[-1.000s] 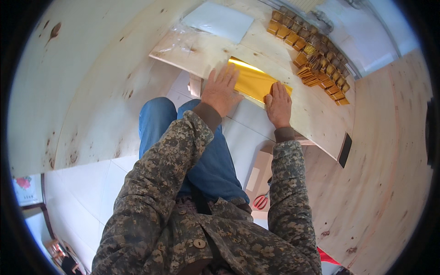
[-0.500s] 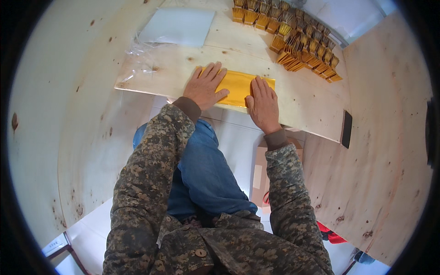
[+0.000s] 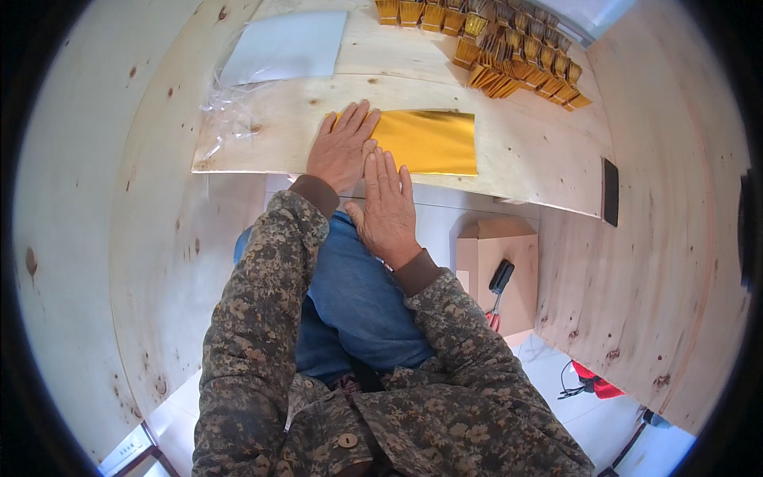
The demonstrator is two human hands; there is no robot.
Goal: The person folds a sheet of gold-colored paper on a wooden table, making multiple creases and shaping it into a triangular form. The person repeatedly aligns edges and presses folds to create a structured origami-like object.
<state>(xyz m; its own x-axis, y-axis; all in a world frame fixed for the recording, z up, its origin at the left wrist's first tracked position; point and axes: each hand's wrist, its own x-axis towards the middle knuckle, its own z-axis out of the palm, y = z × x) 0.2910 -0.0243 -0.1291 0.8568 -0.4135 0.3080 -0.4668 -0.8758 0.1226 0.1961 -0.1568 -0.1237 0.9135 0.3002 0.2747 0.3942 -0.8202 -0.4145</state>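
Observation:
A shiny gold foil sheet lies flat along the near edge of the pale plywood table. My left hand rests on the sheet's left end with its fingers stretched out, hiding that end. Close beside it, my right hand is held out flat, its fingertips over the sheet's near edge next to my left thumb. Neither hand grips anything. Whether the right palm touches the table edge I cannot tell.
Bundled folded gold paper pieces stand in rows at the back right. A white sheet and crumpled clear plastic film lie at the back left. Below the table, a cardboard box carries a black-handled tool.
My right hand has slid left and nearer from the sheet's right end to beside my left hand. The box and tool below are now uncovered. The view has shifted slightly.

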